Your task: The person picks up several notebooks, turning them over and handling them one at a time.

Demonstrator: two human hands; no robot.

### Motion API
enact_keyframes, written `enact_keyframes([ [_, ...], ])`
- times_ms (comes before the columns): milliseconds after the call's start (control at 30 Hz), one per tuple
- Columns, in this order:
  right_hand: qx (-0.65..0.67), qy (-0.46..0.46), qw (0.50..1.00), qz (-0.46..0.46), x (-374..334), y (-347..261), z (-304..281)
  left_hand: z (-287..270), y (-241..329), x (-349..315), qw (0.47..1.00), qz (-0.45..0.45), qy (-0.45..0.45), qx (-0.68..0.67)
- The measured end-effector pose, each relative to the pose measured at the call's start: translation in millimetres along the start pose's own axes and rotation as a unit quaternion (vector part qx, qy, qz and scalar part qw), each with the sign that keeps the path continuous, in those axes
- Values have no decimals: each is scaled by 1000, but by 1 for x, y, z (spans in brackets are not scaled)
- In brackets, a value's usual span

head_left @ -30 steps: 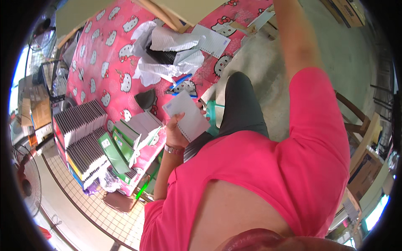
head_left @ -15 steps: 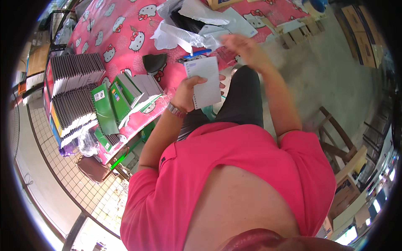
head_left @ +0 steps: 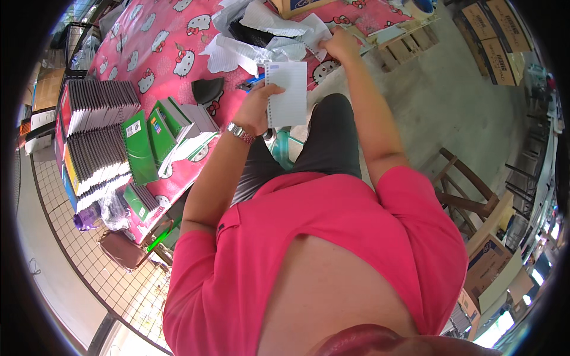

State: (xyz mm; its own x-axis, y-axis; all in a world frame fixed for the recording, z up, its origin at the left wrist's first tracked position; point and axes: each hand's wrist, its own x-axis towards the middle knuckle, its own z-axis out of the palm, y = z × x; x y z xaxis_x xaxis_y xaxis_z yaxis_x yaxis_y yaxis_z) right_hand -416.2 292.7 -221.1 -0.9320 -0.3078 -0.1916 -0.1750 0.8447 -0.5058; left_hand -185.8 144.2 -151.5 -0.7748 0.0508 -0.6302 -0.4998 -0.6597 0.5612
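Right hand [head_left: 341, 45] has moved to the loose sheet [head_left: 314, 34] — I cannot tell its grip; my left hand [head_left: 256, 108] grasps ruled pages [head_left: 289, 102], uncovered — stacked spiral notebooks [head_left: 98, 151] appear complete.

Of my two hands, the left [head_left: 255, 110] holds one lined pad [head_left: 288, 98]; one watch [head_left: 240, 132] sits behind it, on that wrist. Left of that hand I count two stacks of spiral-bound notebooks [head_left: 101, 107], at least three green notebooks [head_left: 142, 145] and one dark grey piece [head_left: 207, 90]. Right of my right hand [head_left: 341, 44], nearer me: one wooden chair [head_left: 475, 204].
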Motion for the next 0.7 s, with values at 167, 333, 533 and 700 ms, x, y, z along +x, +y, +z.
enact_keyframes([
  [167, 98, 11, 990, -100, -2, 32, -25, 12, 0, 7, 998, 55, 3, -5],
  [333, 368, -3, 882, -295, -72, -3, -94, 10, -5, 16, 1000, 19, -15, -13],
  [533, 109, -37, 811, -574, -102, -33, -85, 17, -11, 27, 994, 45, -97, -22],
  [700, 150, -14, 848, -508, -95, -41, -88, 18, -3, 17, 990, 11, -103, -95],
])
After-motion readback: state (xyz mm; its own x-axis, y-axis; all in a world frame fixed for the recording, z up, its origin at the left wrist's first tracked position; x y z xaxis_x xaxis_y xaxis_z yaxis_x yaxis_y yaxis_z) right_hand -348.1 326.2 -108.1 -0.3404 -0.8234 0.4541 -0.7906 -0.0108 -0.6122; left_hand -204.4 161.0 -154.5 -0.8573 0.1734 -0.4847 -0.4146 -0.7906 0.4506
